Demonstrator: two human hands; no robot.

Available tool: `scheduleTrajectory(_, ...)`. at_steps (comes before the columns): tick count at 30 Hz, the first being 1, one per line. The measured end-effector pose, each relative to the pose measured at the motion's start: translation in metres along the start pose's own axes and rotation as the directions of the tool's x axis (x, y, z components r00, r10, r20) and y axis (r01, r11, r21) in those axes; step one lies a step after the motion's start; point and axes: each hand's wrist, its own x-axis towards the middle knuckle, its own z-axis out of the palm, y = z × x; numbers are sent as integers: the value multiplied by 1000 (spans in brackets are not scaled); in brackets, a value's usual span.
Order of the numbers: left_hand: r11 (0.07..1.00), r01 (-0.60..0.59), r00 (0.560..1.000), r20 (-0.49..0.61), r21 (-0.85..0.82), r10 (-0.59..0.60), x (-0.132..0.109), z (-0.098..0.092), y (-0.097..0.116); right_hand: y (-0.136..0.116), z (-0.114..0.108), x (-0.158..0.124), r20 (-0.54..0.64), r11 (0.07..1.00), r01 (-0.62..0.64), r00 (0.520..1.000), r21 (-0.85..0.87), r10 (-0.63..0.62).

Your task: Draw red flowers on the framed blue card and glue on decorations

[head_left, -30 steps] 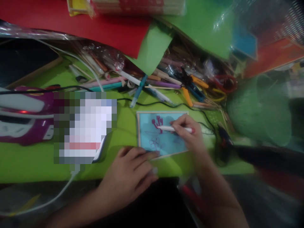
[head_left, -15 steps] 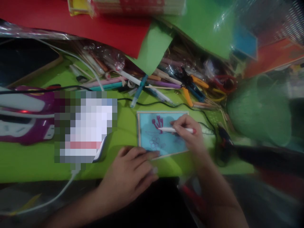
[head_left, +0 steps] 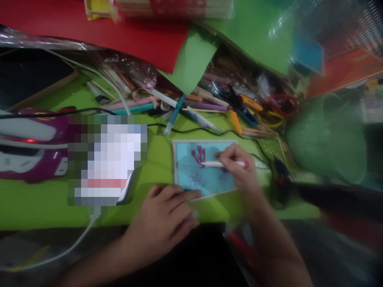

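Over blue panel [head_left: 183, 157] | right hand [head_left: 238, 166] pinching white marker [head_left: 213, 164] | left hand [head_left: 169, 215] palm-down on lower edge, grip unclear

The left hand [head_left: 170, 217] hides the near left corner of the blue card [head_left: 184, 157]; the right hand [head_left: 237, 165] covers part of its right side. Blocky squares mask what is probably a phone [head_left: 112, 159]. Whether the pen [head_left: 214, 164] touches the card is too blurred to tell.
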Motion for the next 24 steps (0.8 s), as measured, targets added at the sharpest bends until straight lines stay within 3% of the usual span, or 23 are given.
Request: scheduleTrajectory(24,1000,-5,1000,13,-3,5,0,1,-2,5,-2,-1,5,999,20,1000,51,-21)
